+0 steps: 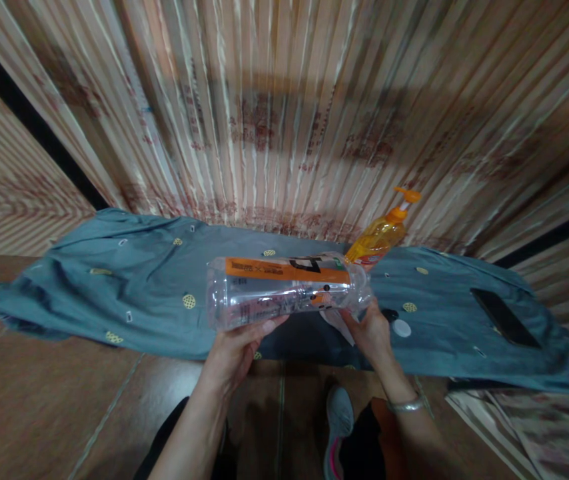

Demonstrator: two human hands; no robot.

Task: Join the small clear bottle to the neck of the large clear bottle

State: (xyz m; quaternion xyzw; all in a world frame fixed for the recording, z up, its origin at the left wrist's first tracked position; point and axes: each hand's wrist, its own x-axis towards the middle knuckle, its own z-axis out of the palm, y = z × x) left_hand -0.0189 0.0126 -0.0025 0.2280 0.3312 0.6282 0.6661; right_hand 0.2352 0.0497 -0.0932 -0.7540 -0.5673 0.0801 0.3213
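A large clear plastic bottle [284, 288] with an orange and grey label is held on its side over the cloth-covered table, its narrower end to the right. My left hand [237, 350] grips it from below near its base, fingers partly hidden behind it. At the neck end, my right hand [373, 333] is closed on the bottle. A white piece of paper or cloth [337, 323] shows just left of that hand; whether the hand touches it, I cannot tell. Behind the neck stands a pump bottle [378, 239] of yellow liquid, its lower part hidden.
A blue-grey cloth [154, 287] with yellow motifs covers the table. A white round cap [402, 328] and a small black object [390, 315] lie right of my right hand. Further right is a black phone [504, 317]. A striped curtain [274, 133] hangs behind.
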